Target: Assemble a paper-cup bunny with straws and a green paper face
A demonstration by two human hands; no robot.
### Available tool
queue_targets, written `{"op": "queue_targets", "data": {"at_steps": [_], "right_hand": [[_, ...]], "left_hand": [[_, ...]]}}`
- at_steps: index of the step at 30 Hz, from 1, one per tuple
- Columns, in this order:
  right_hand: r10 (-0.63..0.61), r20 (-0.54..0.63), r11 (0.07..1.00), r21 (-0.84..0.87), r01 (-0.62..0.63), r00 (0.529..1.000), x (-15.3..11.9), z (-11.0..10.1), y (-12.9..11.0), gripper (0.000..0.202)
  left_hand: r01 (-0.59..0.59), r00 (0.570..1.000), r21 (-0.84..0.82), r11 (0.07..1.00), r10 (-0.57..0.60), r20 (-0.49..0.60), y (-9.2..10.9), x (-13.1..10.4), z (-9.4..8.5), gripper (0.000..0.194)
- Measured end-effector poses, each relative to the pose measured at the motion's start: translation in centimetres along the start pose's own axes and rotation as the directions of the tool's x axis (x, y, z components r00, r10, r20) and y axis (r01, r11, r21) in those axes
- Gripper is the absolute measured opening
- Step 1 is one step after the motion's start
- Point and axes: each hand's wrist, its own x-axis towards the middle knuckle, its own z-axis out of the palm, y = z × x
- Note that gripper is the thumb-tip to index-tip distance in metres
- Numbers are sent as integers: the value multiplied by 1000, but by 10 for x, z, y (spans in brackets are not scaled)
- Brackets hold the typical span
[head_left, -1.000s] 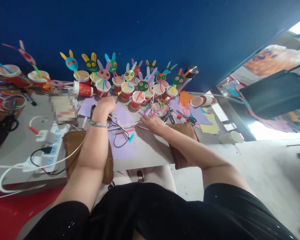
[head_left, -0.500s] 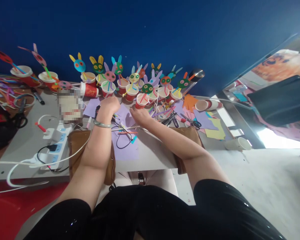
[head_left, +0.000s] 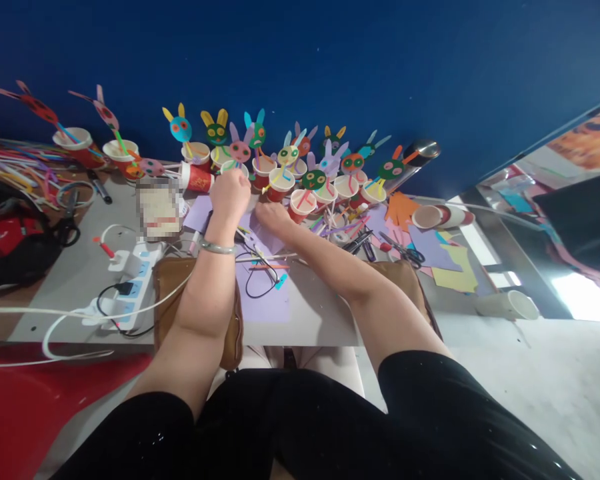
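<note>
My left hand is closed in front of a paper cup with a pink rabbit face; its fingertips are hidden, and I cannot make out what it holds. Lower and to the right, my right hand reaches over purple paper, its fingers bent away from me and partly hidden. A red cup with a green rabbit face stands just right of it. Between my forearms lie a black cable and a small blue piece.
Rabbit-faced cups line the blue wall. A power strip with white cables lies left. Scissors, yellow paper and orange paper lie right. A white cup lies near the right edge. Brown pads rest under both forearms.
The view has shifted, so the table things appear further right. My left hand has risen toward the pink-faced rabbit cup, and my right hand has moved slightly left, closer to it.
</note>
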Motion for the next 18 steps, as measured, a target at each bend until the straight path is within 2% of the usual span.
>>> {"op": "queue_targets", "data": {"at_steps": [2,4,6,9,13,15,18], "right_hand": [[-40,-25,999,-15,39,999,-3,0,-5,51],[-102,-52,994,-35,100,993,-4,1,-11,49],[-168,-68,985,-39,165,983,-4,2,-17,46],[-186,-71,981,40,189,980,-1,2,-25,42],[-132,-105,973,174,149,986,4,-6,-32,40],[-104,-89,961,246,123,991,8,-12,-34,37],[-122,32,949,296,108,992,15,-22,-36,37]], "left_hand": [[-36,986,-262,964,-9,-168,-2,4,0,34],[-105,945,-490,865,-67,-321,-5,9,0,37],[-167,895,-635,754,-155,-419,-7,14,-1,37],[-216,851,-738,639,-248,-463,-11,20,-1,35],[-250,827,-765,594,-279,-488,-19,29,4,30],[-241,831,-760,604,-275,-483,-23,33,6,29],[-244,854,-755,609,-233,-465,-26,34,7,28]]}}
